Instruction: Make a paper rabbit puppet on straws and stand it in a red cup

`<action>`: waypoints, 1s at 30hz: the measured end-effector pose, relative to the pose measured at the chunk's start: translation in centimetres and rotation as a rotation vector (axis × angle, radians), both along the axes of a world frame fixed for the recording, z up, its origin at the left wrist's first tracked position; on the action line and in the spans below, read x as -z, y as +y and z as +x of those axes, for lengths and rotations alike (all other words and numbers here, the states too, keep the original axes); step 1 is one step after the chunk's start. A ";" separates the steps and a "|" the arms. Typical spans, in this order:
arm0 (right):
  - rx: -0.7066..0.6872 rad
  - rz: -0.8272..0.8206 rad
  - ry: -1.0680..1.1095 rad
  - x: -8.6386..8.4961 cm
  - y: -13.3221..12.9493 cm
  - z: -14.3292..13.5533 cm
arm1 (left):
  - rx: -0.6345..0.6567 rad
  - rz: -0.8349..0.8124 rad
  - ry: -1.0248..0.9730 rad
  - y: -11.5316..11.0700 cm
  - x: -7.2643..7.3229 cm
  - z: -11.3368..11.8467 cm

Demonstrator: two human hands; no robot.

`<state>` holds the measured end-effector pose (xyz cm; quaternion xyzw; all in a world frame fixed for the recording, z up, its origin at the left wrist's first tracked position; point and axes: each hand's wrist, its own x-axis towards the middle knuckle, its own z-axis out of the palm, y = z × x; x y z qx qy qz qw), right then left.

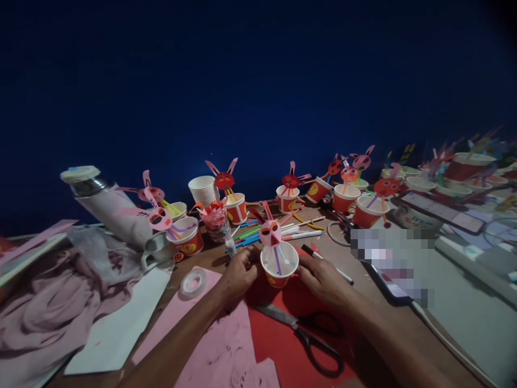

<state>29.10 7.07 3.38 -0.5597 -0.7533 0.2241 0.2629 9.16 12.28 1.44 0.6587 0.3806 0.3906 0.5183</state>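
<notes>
A red and white paper cup (278,280) stands upright in front of me. Rising from it is a pink paper animal face (271,236) with black eyes, long ears and a beak-like nose, on purple and pale strips. My left hand (242,268) has its fingers curled against the cup's left side. On the opposite side, my right hand (321,275) grips it, fingertips partly hidden. Just below lie black-handled scissors (301,327) over red paper (264,337). A capped marker (329,264) rests beside my right hand.
Pink paper (226,350) and a tape roll (193,283) lie at left, near a white flask (113,207) and crumpled cloth (52,318). Similar decorated cups (188,240) line the back, with stacked cups (203,191) and several coloured pens (250,234). A phone (390,285) lies right.
</notes>
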 end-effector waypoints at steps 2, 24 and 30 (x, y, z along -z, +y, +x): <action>-0.018 -0.022 0.026 -0.1 -0.1 -0.2 | -0.018 0.021 0.012 0.1 0.3 -0.2; -0.007 -0.207 -0.146 -0.7 -0.5 -1.0 | -0.090 0.034 0.130 0.1 1.8 -1.2; 0.010 -0.165 -0.182 -0.1 -0.5 -1.1 | -0.086 -0.044 0.061 0.1 1.1 -0.8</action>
